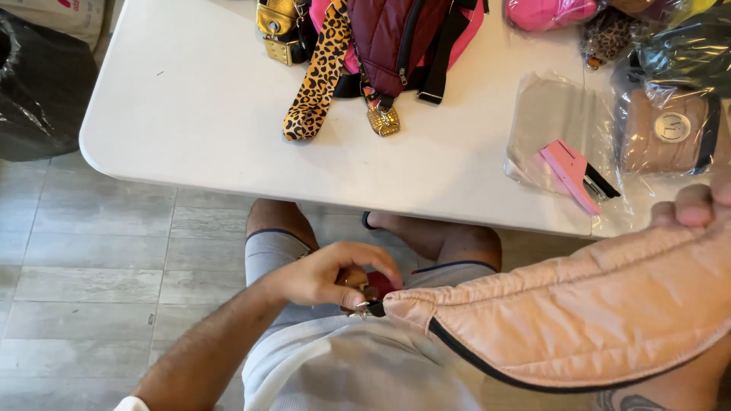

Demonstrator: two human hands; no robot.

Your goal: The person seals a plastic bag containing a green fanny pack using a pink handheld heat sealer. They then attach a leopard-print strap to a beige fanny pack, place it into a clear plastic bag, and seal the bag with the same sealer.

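Black plastic bag (38,84) lies on the floor at nine o'clock, just off the white bench (205,114). Left hand (335,275), low at six o'clock above the lap, has its fingers pinched around a small metal clip (364,307) at the pointed end of a quilted pale-pink pouch (579,312) with a dark zip line. On the bench at twelve o'clock, a leopard-print strap (316,80) hangs down beside a maroon quilted bag (400,38) and a gold-coloured bag (280,27). Toward two o'clock, a clear plastic sleeve (548,122) holds a pink card (567,171), next to a wrapped tan pouch (666,133). Right hand (697,204), at three o'clock and partly out of view, grips the pink pouch's far end with curled fingers.
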